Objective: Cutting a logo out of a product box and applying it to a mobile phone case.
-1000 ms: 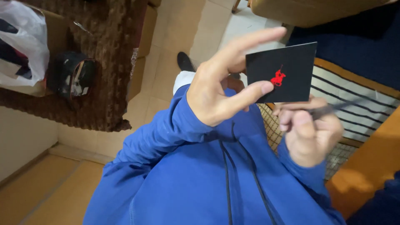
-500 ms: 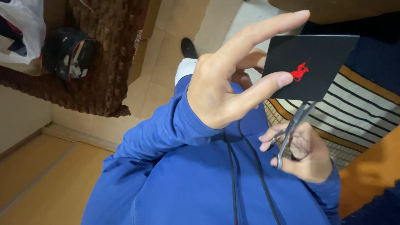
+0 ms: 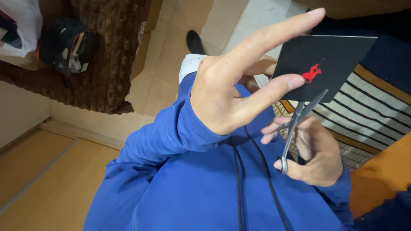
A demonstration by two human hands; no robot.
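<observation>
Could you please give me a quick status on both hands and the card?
Left hand pinching black card. Right hand holding scissors, blades open at card's lower edge. Nothing in between.

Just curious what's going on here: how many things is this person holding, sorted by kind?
Cards: 1, a black card with a small red emblem, pinched in the left hand.
Scissors: 1, grey metal scissors in the right hand, blades parted just below the card.
Total: 2
</observation>
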